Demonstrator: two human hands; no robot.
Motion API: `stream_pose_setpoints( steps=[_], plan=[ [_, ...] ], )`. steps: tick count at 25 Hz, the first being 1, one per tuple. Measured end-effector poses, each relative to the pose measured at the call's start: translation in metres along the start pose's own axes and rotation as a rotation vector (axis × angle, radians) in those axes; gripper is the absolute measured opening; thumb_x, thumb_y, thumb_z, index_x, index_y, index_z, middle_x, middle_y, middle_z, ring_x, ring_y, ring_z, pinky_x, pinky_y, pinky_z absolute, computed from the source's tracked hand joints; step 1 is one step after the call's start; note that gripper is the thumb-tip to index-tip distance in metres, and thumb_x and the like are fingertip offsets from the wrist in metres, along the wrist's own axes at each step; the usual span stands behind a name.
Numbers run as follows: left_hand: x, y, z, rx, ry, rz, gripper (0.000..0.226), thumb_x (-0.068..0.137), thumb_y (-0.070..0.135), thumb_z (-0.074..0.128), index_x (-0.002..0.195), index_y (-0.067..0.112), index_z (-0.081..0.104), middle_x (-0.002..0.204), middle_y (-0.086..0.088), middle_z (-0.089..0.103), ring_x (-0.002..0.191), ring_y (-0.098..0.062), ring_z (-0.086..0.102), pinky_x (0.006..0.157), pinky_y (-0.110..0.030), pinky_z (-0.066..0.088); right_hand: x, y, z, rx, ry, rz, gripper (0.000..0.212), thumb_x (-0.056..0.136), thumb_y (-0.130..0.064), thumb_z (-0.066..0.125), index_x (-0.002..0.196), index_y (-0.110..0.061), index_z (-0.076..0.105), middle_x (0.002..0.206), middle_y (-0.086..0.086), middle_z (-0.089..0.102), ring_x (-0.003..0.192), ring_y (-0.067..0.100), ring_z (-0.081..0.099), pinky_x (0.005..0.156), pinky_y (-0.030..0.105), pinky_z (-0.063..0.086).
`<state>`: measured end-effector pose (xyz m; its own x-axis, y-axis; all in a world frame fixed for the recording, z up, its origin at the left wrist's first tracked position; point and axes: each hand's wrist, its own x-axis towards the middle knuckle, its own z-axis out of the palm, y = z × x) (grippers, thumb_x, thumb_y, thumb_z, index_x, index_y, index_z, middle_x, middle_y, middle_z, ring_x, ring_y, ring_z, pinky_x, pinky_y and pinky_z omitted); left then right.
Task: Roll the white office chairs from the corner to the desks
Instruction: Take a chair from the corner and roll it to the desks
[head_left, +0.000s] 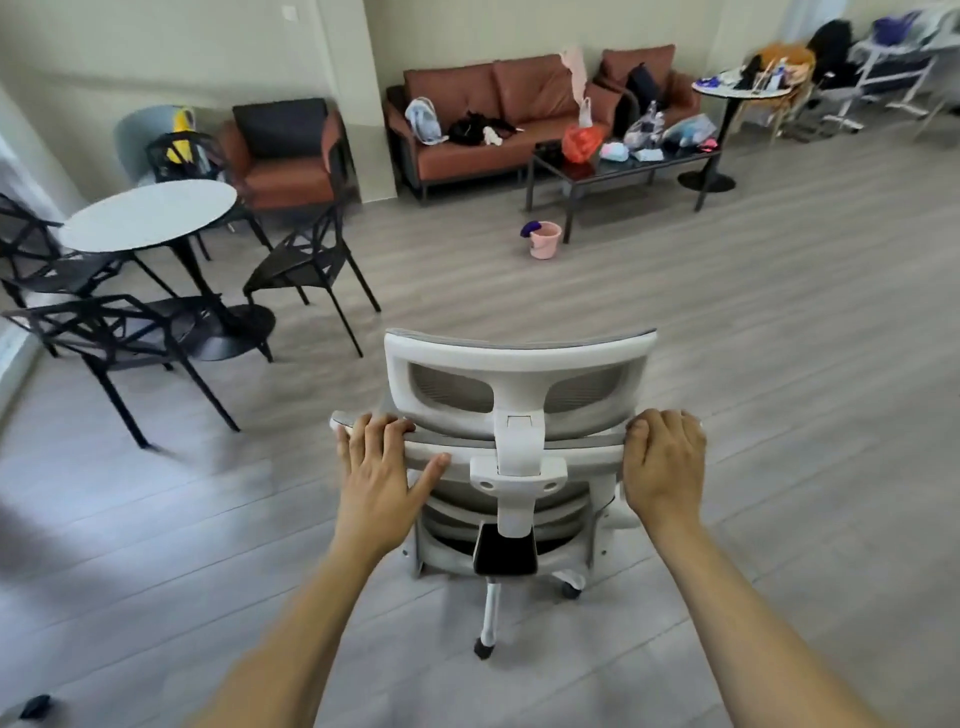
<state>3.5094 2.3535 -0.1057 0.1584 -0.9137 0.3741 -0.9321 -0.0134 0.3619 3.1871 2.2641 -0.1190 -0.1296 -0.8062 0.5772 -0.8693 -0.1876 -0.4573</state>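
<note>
A white office chair (519, 364) with grey mesh stands right in front of me, its back turned toward me, on castors on the grey wood floor. My left hand (382, 478) grips the left end of the backrest's top edge, fingers curled over it. My right hand (662, 462) grips the right end of the same edge. Below the backrest I see the chair's white column and two castors. More white office chairs (883, 67) stand in the far right corner, draped with clothes.
A round white table (150, 213) ringed by black chairs (306, 260) stands on the left. A pink bucket (545, 240) sits on the floor ahead. Brown sofas (498, 93) and a dark coffee table (623, 166) line the far wall. A small round table (737, 88) is at far right.
</note>
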Motion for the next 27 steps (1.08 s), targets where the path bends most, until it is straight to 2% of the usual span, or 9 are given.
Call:
stream_pose_setpoints(
  steps=[5,8,11,13,16,18,22,27],
  plan=[
    [0.113,0.043,0.071,-0.070,-0.059,0.194,0.061,0.093,0.070,0.038,0.123,0.019,0.051,0.131,0.002,0.043,0.139,-0.029,0.031,0.122,-0.049,0.000,0.061,0.068,0.010,-0.122,0.040,0.127,0.038,0.099,-0.021,0.030,0.079,-0.009,0.060,0.080,0.011,0.061,0.084,0.034,0.052,0.106,0.053,0.038],
    [0.178,0.074,0.111,-0.118,-0.107,0.292,0.060,0.092,0.070,0.040,0.121,0.019,0.052,0.127,0.002,0.046,0.135,-0.028,0.036,0.122,-0.049,0.005,0.090,0.105,0.009,-0.204,0.027,0.175,0.041,0.100,-0.025,0.026,0.085,-0.010,0.061,0.086,0.010,0.063,0.089,0.035,0.054,0.107,0.054,0.038],
    [0.244,0.112,0.156,-0.182,-0.120,0.413,0.060,0.090,0.071,0.042,0.116,0.018,0.057,0.120,-0.002,0.051,0.128,-0.031,0.042,0.119,-0.049,0.011,0.118,0.135,0.007,-0.258,0.026,0.274,0.047,0.103,-0.036,0.028,0.097,-0.009,0.065,0.101,0.011,0.066,0.105,0.038,0.057,0.112,0.055,0.034],
    [0.280,0.144,0.185,-0.232,-0.149,0.472,0.060,0.090,0.072,0.042,0.115,0.020,0.059,0.120,-0.005,0.051,0.129,-0.033,0.040,0.118,-0.048,0.011,0.125,0.153,0.007,-0.290,0.041,0.233,0.052,0.104,-0.048,0.033,0.109,-0.008,0.066,0.114,0.011,0.064,0.118,0.036,0.054,0.114,0.054,0.032],
    [0.327,0.197,0.230,-0.304,-0.192,0.552,0.056,0.089,0.071,0.043,0.116,0.025,0.060,0.122,-0.006,0.049,0.134,-0.033,0.035,0.120,-0.052,0.011,0.150,0.185,-0.001,-0.321,0.001,0.290,0.062,0.096,-0.062,0.048,0.125,-0.009,0.059,0.130,0.009,0.056,0.133,0.032,0.044,0.118,0.054,0.028],
    [0.354,0.234,0.258,-0.357,-0.215,0.598,0.054,0.089,0.071,0.044,0.117,0.027,0.060,0.125,-0.005,0.049,0.136,-0.030,0.033,0.121,-0.054,0.009,0.170,0.211,-0.010,-0.327,-0.006,0.362,0.071,0.091,-0.072,0.047,0.129,-0.012,0.056,0.134,0.006,0.053,0.136,0.029,0.040,0.119,0.053,0.027],
    [0.403,0.320,0.316,-0.420,-0.277,0.675,0.054,0.088,0.072,0.044,0.118,0.030,0.058,0.129,-0.002,0.048,0.138,-0.027,0.030,0.122,-0.052,0.009,0.208,0.281,-0.020,-0.346,0.066,0.435,0.073,0.090,-0.078,0.042,0.128,-0.017,0.053,0.134,0.000,0.049,0.139,0.024,0.036,0.123,0.052,0.020],
    [0.464,0.447,0.398,-0.468,-0.291,0.749,0.058,0.087,0.076,0.044,0.116,0.029,0.062,0.122,0.001,0.051,0.133,-0.028,0.038,0.121,-0.050,0.013,0.273,0.396,-0.035,-0.437,0.107,0.547,0.072,0.089,-0.079,0.040,0.125,-0.018,0.052,0.135,0.001,0.048,0.143,0.024,0.033,0.127,0.045,0.006]
  ],
)
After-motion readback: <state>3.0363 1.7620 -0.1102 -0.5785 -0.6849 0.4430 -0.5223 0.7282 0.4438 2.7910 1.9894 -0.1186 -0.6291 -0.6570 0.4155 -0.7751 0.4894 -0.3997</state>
